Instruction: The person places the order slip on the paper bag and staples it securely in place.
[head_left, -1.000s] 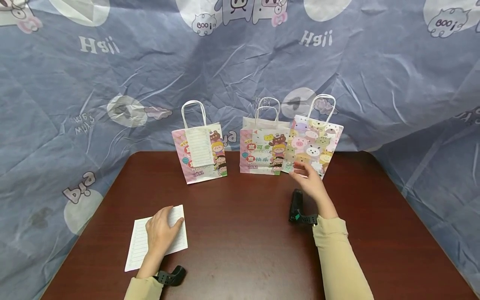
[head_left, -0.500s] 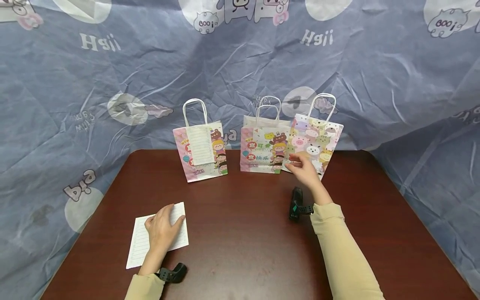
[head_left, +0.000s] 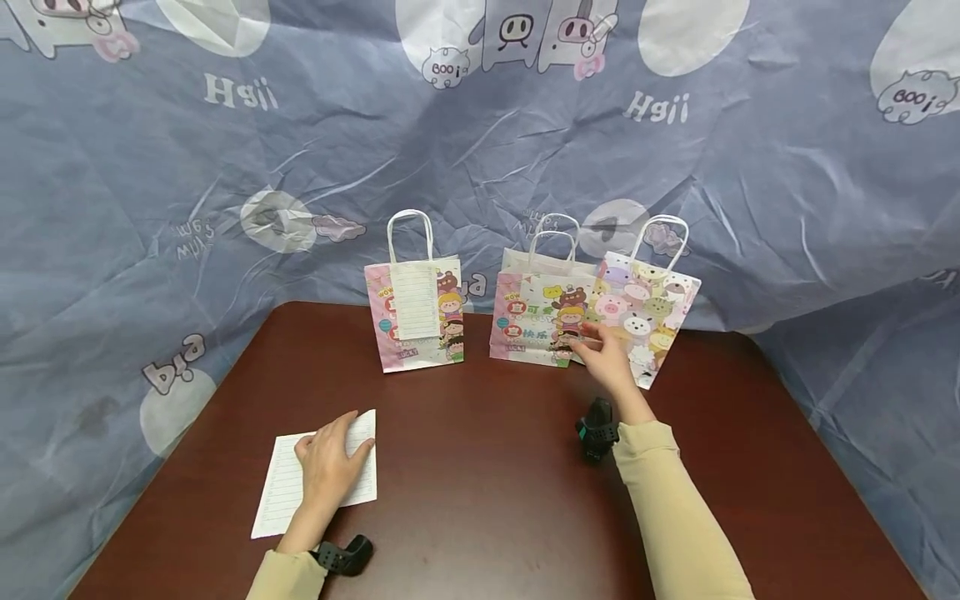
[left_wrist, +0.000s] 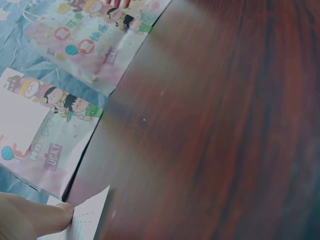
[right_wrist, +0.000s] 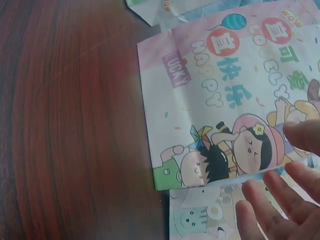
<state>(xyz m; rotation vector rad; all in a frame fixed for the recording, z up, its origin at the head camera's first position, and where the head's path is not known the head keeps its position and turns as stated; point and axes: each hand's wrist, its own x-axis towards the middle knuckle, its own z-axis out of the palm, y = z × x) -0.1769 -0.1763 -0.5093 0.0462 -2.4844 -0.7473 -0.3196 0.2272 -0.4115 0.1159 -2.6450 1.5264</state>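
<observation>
My left hand (head_left: 330, 454) lies flat on a lined white sheet (head_left: 288, 492) on the dark wooden table (head_left: 487, 483); a fingertip (left_wrist: 47, 216) presses the sheet's corner (left_wrist: 90, 217). My right hand (head_left: 600, 350) reaches to the paper gift bags at the back. Its thumb (right_wrist: 304, 136) lies on the pink cartoon bag (head_left: 528, 325), and its straight fingers (right_wrist: 272, 200) touch that bag's lower edge where it overlaps the animal-print bag (head_left: 652, 312). Whether the fingers go under the edge is unclear.
Another pink bag (head_left: 416, 321) with a lined sheet (head_left: 415, 300) on its front stands to the left. A white bag (head_left: 525, 260) leans behind the middle one. Blue printed cloth (head_left: 225, 208) hangs behind and beside the table. Black wrist devices (head_left: 596, 429) sit at both cuffs.
My right hand has moved a little forward and left, from beside the animal-print bag onto the pink bag's edge. The left hand stays on the sheet.
</observation>
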